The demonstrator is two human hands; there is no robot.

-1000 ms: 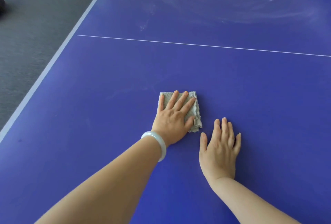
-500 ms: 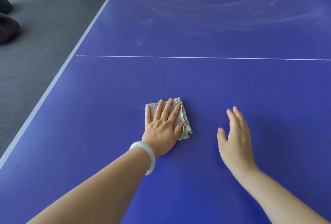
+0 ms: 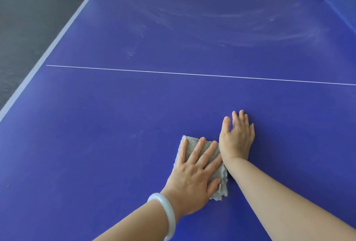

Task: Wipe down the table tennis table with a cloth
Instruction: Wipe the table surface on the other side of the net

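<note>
While left hand (image 3: 194, 177) presses folded grey terry cloth (image 3: 221, 186) flat-fingered at 6 o'clock on blue table tennis table (image 3: 134, 106), I'm mid-wipe; right hand (image 3: 238, 136) flat, empty, probably bracing. Next: dust streaks (image 3: 212, 15), 12 o'clock.

Blue table (image 3: 173, 102) with a thin white line (image 3: 192, 74) and pale dusty streaks; grey cloth (image 3: 192, 144); whitish bangle (image 3: 169, 213).

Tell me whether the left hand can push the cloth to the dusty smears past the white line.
Probably yes, with a lean: the left hand lies flat on the cloth, and only bare table lies between it and the smears past the white line. The right hand is off that path.
</note>
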